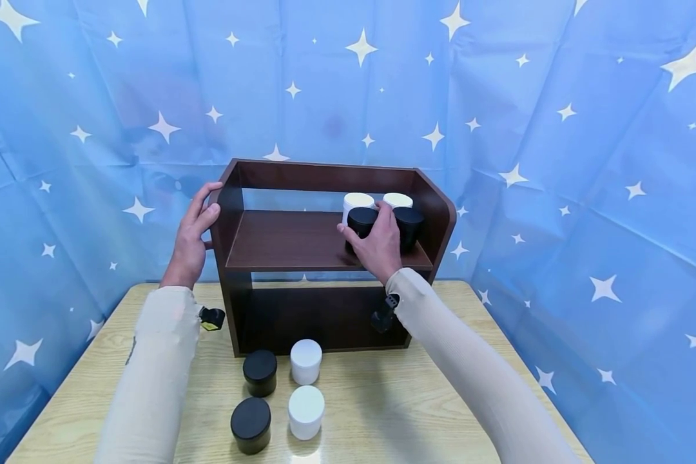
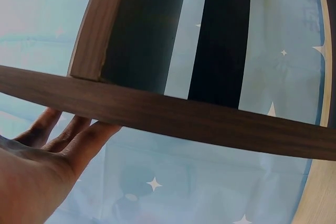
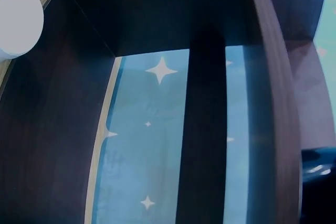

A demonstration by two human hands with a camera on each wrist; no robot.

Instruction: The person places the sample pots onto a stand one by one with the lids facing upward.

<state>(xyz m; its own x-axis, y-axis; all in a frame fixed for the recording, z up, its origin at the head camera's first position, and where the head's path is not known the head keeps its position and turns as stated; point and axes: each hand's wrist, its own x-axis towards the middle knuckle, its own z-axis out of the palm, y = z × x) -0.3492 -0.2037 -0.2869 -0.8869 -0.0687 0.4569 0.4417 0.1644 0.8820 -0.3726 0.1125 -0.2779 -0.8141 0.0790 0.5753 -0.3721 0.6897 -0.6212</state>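
Note:
A dark brown two-tier shelf (image 1: pixel 284 240) stands on the table. On its upper board, toward the right end, my right hand (image 1: pixel 379 247) holds a black lidded jar (image 1: pixel 361 218) between thumb and fingers. Beside that hand is a second black jar (image 1: pixel 409 222), and two white jars (image 1: pixel 357 200) stand behind the black ones. My left hand (image 1: pixel 188 243) touches the outer face of the shelf's left side panel with extended fingers (image 2: pixel 86 142). The right wrist view misses the right hand itself but catches part of a black jar (image 3: pixel 317 192) at its right edge.
In front of the shelf, on the wooden table (image 1: pixel 441 386), stand two black jars (image 1: pixel 260 372) on the left and two white jars (image 1: pixel 305 361) to their right. A blue star-patterned curtain (image 1: pixel 325 96) hangs behind and along the sides.

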